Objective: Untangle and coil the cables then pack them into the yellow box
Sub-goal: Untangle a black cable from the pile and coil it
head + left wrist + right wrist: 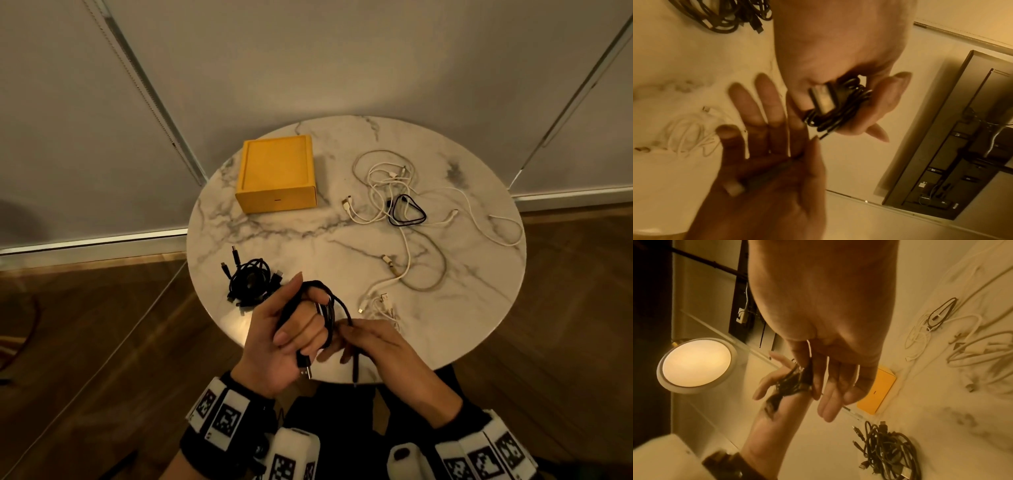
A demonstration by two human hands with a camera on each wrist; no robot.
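Observation:
My left hand (pixel 294 332) is raised over the near edge of the table, and a black cable (pixel 330 308) is wound in loops around its fingers. The cable's USB plug (pixel 306 371) sticks out below the palm. My right hand (pixel 371 339) pinches the loose strand of that cable beside the coil, its other fingers straight. The left wrist view shows the coil (pixel 836 112) gripped in curled fingers. The yellow box (pixel 277 174) stands shut at the table's back left. A coiled black cable bundle (pixel 250 284) lies at the near left.
The round marble table (pixel 308 236) carries a tangle of white cables (pixel 387 185) at the right, with a small black cable loop (pixel 407 210) in it. More white and beige cables (pixel 421 274) trail toward the near edge. Wood floor surrounds the table.

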